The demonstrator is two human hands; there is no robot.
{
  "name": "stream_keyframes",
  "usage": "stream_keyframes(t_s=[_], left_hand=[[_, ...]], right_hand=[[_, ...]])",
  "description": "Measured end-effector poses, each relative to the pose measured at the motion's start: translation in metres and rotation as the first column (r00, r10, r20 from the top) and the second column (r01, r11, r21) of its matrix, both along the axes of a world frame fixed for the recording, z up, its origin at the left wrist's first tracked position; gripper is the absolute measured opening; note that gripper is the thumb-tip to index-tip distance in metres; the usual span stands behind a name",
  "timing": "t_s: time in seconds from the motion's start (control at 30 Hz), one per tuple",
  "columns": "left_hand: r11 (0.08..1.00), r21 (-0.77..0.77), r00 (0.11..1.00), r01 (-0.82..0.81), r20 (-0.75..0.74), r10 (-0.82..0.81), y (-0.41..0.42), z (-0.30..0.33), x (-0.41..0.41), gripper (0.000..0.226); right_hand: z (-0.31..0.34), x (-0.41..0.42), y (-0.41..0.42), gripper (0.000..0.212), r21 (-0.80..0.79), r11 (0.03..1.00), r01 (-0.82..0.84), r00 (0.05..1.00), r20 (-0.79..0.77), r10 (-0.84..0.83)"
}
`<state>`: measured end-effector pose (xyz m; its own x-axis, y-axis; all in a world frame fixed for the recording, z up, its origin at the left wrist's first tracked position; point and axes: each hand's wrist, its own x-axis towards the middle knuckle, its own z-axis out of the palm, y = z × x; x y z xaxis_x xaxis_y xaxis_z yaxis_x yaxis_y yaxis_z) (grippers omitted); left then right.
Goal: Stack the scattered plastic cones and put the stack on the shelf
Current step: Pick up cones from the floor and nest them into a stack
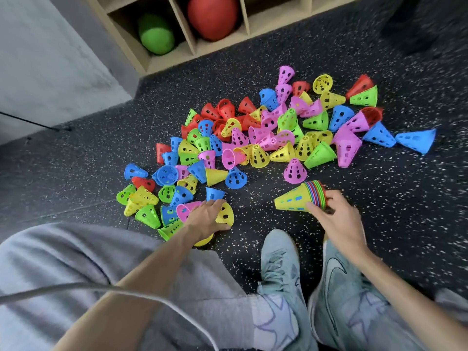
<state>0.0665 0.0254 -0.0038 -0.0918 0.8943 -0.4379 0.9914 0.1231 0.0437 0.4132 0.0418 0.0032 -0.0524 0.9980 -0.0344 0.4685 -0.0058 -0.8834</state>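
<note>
Several loose plastic cones point(266, 133) in pink, yellow, blue, green and red lie scattered over the dark speckled floor. My right hand point(336, 219) grips a stack of nested cones point(301, 197), held sideways with a yellow cone outermost and its tip pointing left. My left hand point(205, 219) rests on the near edge of the pile, fingers closed around a yellow cone point(225, 214) next to a pink cone point(186, 210). The wooden shelf point(174, 60) stands at the far side of the floor.
The shelf's low compartments hold a green ball point(155, 34) and a red ball point(212, 16). A grey wall point(50, 59) rises at left. My grey-clad knee point(88, 262) and two light blue shoes point(281, 264) sit near the bottom. A dark object point(430, 24) lies top right.
</note>
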Motion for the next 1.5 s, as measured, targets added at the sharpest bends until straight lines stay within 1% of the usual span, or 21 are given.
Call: stream_keyframes(t_s=[0.1,0.2,0.27,0.4,0.53,0.7,0.8,0.87,1.03,1.2,1.27,1.43,1.5], left_hand=[[0.989,0.144,0.992,-0.046,0.123,0.028,-0.002,0.011,0.019,0.091],[0.962,0.247,0.951,-0.117,0.309,0.036,-0.009,0.023,0.055,0.09],[0.94,0.292,0.909,-0.176,0.414,0.042,-0.015,0.027,0.082,0.089],[0.915,0.315,0.839,-0.251,0.543,0.044,-0.025,0.02,0.117,0.085],[0.906,0.328,0.806,-0.269,0.591,0.025,-0.029,0.01,0.126,0.081],[0.894,0.37,0.778,-0.252,0.626,-0.04,-0.03,0.005,0.126,0.079],[0.891,0.343,0.737,-0.297,0.675,-0.014,-0.033,0.002,0.126,0.077],[0.892,0.315,0.717,-0.323,0.697,0.013,-0.036,0.001,0.124,0.08],[0.897,0.334,0.718,-0.289,0.696,-0.027,-0.039,0.006,0.129,0.089],[0.908,0.33,0.704,-0.257,0.707,-0.058,-0.037,0.004,0.139,0.088],[0.913,0.328,0.69,-0.242,0.72,-0.076,-0.033,0.001,0.147,0.087],[0.887,0.333,0.625,-0.319,0.778,-0.067,-0.018,-0.012,0.17,0.08],[0.873,0.324,0.589,-0.364,0.806,-0.054,-0.015,-0.02,0.18,0.079]], right_hand=[[0.003,-0.001,0.001,0.036,-0.009,1.0,-0.001,1.0,-0.005,0.001],[0.001,-0.002,0.002,0.033,-0.019,1.0,0.023,0.999,-0.039,-0.024],[-0.001,-0.001,0.003,0.03,-0.035,0.999,0.034,0.996,-0.086,-0.037],[-0.003,0.0,0.006,0.028,-0.063,0.998,0.022,0.982,-0.185,-0.033],[-0.008,0.0,0.009,0.024,-0.084,0.995,-0.048,0.982,-0.184,0.032],[-0.003,-0.019,0.008,0.024,-0.11,0.973,-0.201,0.971,-0.15,0.184],[0.001,-0.032,0.002,0.018,-0.126,0.947,-0.294,0.947,-0.173,0.271],[0.002,-0.036,-0.001,0.017,-0.125,0.938,-0.325,0.938,-0.171,0.302],[0.0,-0.032,-0.001,0.019,-0.128,0.932,-0.339,0.933,-0.169,0.316],[0.002,-0.022,0.008,0.024,-0.146,0.915,-0.377,0.923,-0.144,0.358],[0.005,-0.015,0.015,0.022,-0.151,0.905,-0.397,0.916,-0.13,0.38],[0.005,0.004,0.03,0.021,-0.134,0.912,-0.387,0.92,-0.128,0.371],[0.004,0.01,0.036,0.026,-0.125,0.921,-0.368,0.922,-0.18,0.344]])
